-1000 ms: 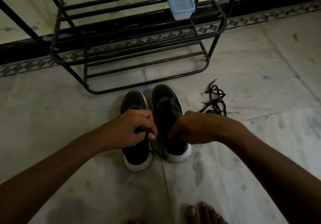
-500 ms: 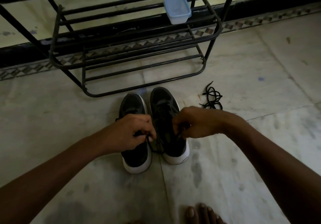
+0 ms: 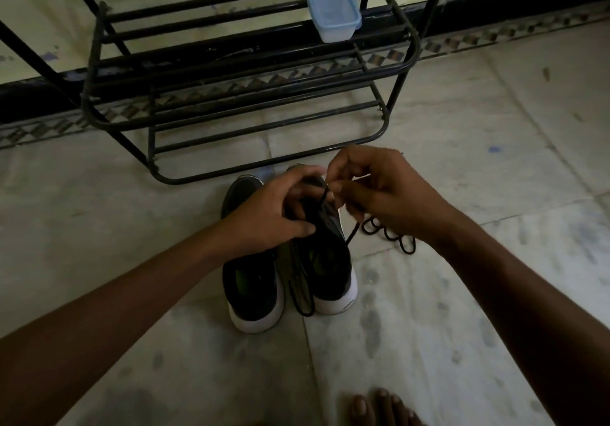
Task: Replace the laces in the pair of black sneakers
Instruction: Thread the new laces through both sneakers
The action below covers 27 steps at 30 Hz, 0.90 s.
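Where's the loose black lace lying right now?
Head view: the loose black lace lies coiled on the floor just right of the right sneaker, partly hidden under the right hand, which pinches the other lace.

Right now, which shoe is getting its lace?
The right sneaker, beside the loose laces: the right hand pinches its lace and the left hand holds its front.
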{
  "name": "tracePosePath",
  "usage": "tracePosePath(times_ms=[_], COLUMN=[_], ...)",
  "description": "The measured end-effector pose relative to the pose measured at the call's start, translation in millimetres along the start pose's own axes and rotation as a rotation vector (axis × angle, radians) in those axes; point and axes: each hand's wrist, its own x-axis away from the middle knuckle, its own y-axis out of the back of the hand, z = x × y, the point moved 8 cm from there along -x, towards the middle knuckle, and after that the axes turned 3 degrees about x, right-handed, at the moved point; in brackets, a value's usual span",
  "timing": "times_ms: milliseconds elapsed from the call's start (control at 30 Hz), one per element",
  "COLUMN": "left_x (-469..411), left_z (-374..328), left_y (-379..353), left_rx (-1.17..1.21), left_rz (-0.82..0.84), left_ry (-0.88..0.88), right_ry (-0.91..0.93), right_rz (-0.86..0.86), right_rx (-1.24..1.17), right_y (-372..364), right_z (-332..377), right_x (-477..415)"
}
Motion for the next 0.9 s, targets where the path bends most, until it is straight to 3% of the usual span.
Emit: tracePosePath(times_ms=[100,233,367,467,567,633,733,900], left_x=[-11.6,-16.3,-16.6,-17.6,-19.6,-16.8,-12.8,-5.0], left_z=[-1.0,14.0,41.4,52.4,55.2,52.1,38.8,39.8], left_y=[-1.0,24.4,46.7,49.5,41.5,35.1,15.9,-10.5], left_rx=[0.047,0.143,0.163,0.293,0.355,0.197,-0.151,-0.294], left_rz=[-0.016,-0.359,-0.568,-0.600,-0.561,-0.531,-0.381,-0.271], left_ry=[-0.030,-0.005,0.141,0.184,0.189,0.170,0.040,0.011], right_ry=[-0.052,-0.184,-0.311,-0.302,-0.264,-0.275,-0.305,-0.276], right_rz=[-0.108,-0.071,-0.030,0.008,-0.063,-0.150,-0.213,-0.249], right_rx=[0.062,0.220,0.299,0.408,0.490,0.375,-0.021,-0.345], right_y=[13.3,15.0,11.6,8.7,11.0,12.3,4.0,-13.6], right_z=[-19.8,-59.8,-95.2,-105.1,-103.3,-101.4,-103.1,-102.2], right_x=[1.1,12.3,25.5,27.1,20.2,15.4,10.1,7.0])
